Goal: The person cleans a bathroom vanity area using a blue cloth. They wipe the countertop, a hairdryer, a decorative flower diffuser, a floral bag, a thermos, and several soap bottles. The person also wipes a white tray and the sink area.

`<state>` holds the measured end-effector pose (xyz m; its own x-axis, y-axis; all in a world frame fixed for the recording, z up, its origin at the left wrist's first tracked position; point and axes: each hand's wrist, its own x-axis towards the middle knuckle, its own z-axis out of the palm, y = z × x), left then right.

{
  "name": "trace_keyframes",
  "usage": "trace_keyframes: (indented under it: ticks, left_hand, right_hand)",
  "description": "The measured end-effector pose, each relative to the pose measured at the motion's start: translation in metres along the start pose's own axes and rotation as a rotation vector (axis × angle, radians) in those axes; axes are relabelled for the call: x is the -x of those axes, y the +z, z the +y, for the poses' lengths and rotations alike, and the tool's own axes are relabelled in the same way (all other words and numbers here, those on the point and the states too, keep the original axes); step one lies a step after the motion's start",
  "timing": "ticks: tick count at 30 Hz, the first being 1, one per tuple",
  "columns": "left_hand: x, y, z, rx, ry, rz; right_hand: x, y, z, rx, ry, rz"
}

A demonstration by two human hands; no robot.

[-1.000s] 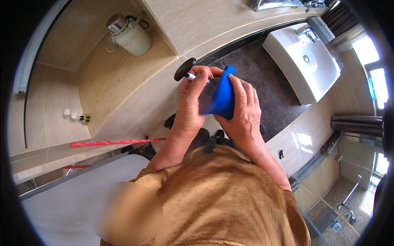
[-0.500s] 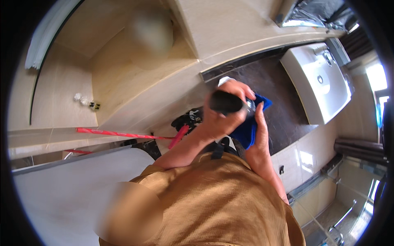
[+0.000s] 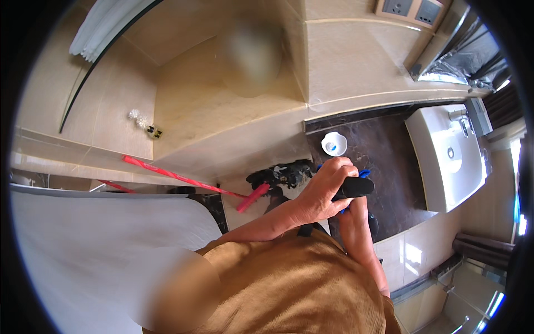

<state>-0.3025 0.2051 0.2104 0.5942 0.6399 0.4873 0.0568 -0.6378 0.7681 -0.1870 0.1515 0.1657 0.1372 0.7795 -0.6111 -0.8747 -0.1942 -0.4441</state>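
My left hand point(image 3: 327, 192) is closed around a black object with a smooth, rounded end point(image 3: 357, 188); its other end is hidden, so I cannot tell its kind. Just below and behind it is my right hand point(image 3: 357, 214), its fingers mostly out of sight. Bits of a blue cloth point(image 3: 364, 173) show between and beside the two hands, gripped by my right hand against the black object. Both hands are over the near part of a dark marble counter point(image 3: 384, 161). Beyond them stands a small white bowl point(image 3: 334, 137) with a small blue-and-white item in it.
A white basin point(image 3: 445, 156) stands at the counter's right end. A crumpled black plastic bag point(image 3: 286, 173) lies left of the counter, near a red-and-white striped pole point(image 3: 172, 176) with a pink end piece point(image 3: 253, 197). Wall sockets point(image 3: 409, 9) are at the upper right.
Both hands have come lower in the view and slightly right. The black object has turned, its end now pointing right. Less of the blue cloth shows, and the white bowl has come into full view.
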Motion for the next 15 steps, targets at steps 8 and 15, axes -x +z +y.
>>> trace_keyframes:
  ticks: [8,15]
  left_hand:
    - [0.009,-0.055,-0.031,0.135,-0.407,0.293]
    - [-0.003,-0.136,-0.066,0.202,-0.325,0.726]
  right_hand:
    - [0.0,0.021,0.003,0.085,-0.006,-0.138]
    - [0.007,0.049,0.003,0.254,-0.061,-0.113]
